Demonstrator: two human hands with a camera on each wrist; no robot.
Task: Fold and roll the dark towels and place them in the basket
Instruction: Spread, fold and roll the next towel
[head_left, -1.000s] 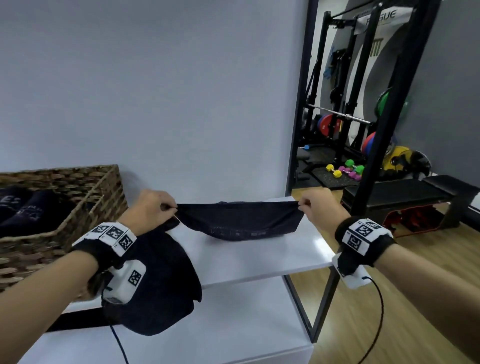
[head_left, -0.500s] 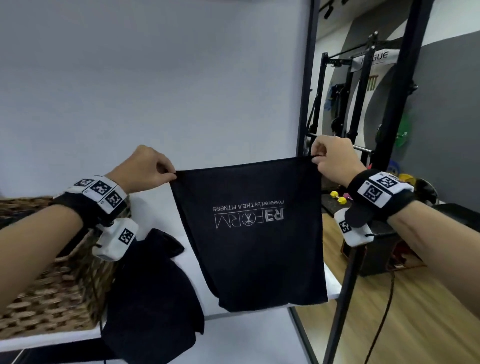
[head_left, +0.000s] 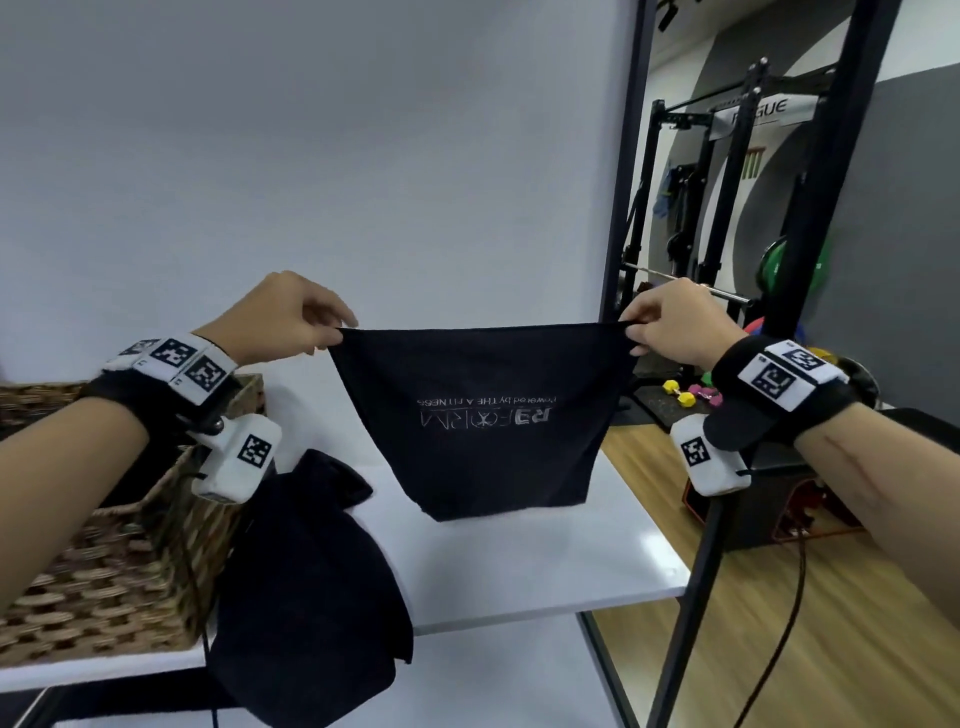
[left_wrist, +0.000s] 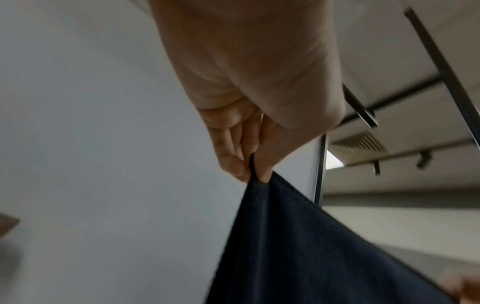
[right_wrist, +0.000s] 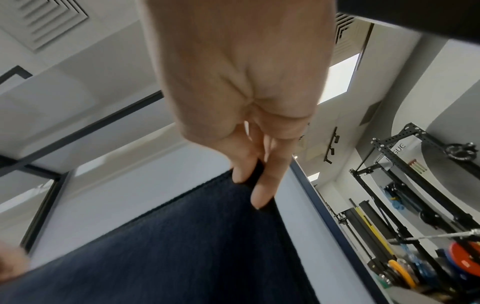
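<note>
Since half a second ago the held towel (head_left: 483, 415) has come down, its lower edge now meeting the white worktop (head_left: 571, 551) instead of hanging clear. Nearest, at 7 o'clock, a second dark towel (head_left: 306, 582) droops over the worktop's front edge, beside the wicker basket (head_left: 104, 582) at 8 o'clock. Farther out, the left hand (head_left: 280, 317) at 10 o'clock and right hand (head_left: 670, 322) at 2 o'clock each keep their grip clamped on a top corner, the edge taut between them. This looks like laying-out before folding; next, lowering it flat, without wrinkles.
</note>
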